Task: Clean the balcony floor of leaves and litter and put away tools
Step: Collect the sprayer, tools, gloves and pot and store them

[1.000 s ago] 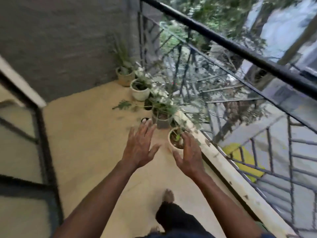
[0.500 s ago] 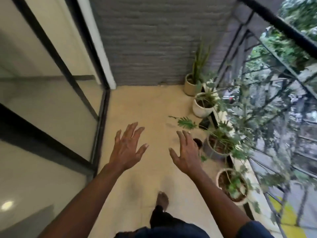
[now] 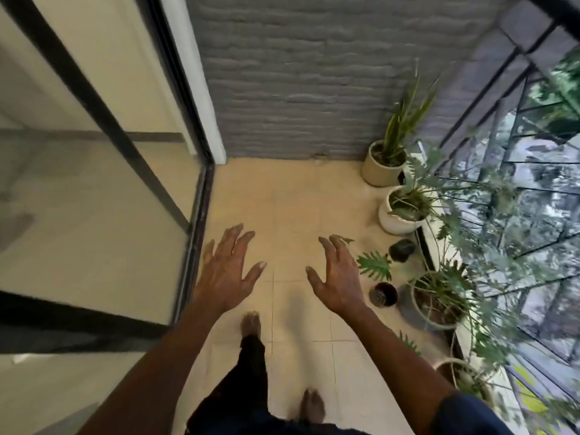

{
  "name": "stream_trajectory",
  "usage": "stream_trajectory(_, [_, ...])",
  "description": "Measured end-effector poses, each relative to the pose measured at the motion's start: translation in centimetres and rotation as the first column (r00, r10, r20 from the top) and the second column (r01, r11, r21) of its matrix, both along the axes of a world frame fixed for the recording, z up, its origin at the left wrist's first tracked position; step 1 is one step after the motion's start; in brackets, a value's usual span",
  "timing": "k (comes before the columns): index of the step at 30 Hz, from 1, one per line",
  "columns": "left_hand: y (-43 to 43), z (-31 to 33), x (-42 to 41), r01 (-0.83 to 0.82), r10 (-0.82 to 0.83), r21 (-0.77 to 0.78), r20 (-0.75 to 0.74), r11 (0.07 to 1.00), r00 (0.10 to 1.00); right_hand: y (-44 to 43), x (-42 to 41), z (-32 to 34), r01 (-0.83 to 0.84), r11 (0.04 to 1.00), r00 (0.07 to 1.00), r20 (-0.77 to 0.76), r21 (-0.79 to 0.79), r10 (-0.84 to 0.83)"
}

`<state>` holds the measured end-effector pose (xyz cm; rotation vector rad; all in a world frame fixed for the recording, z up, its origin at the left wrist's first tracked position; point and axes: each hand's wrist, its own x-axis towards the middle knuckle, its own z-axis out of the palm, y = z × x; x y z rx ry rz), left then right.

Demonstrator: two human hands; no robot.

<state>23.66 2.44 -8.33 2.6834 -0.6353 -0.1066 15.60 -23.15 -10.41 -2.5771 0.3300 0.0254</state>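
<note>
The floor is pale beige tile with thin grout lines, running from the person's bare feet up to a grey brick wall. It looks mostly bare and dull, with faint shadow under the arms. A glass door with a dark frame bounds it on the left, and a dark railing on the right. Along the railing stand potted plants: a tan pot in the corner, a white pot just beside it, and a grey pot nearer. The left hand and right hand hover apart over the tiles, palms down, fingers spread, holding nothing. A green lobed leaf sits low over the floor just beside the right hand; whether it is loose I cannot tell. A small dark pot stands near it.
</note>
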Motion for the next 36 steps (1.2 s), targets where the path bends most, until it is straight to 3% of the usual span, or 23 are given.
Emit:
stream_trajectory(6, [-2.1,-2.1,11.2,0.076,-0.076,-0.005,0.002,0.997,0.997,-0.3,8.3,-0.7,0.101,0.995,0.990,-0.099,-0.007,-0.102])
stream_trajectory(14, [-8.3,-1.6,23.7,0.193,-0.195,-0.024,-0.153,0.981,0.969,-3.0,17.0,-1.0,0.297,0.954,0.933,-0.224,0.043,-0.281])
stream_trajectory(20, [-16.5,-4.2,33.1,0.397,-0.377,0.096,-0.181,0.913,0.909,-8.4,22.6,-3.9,0.444,0.889,0.869,-0.297,0.112,-0.397])
stream_trajectory(27, [-26.7,-7.4,41.5,0.532,-0.477,0.148,-0.295,0.833,0.828,-15.7,28.0,-8.3,0.594,0.790,0.773,-0.379,0.152,-0.508])
stream_trajectory(36, [-34.5,-12.4,49.5,0.561,-0.450,0.125,-0.466,0.818,0.761,-21.8,34.1,-12.7,0.688,0.707,0.698,-0.413,0.160,-0.586])
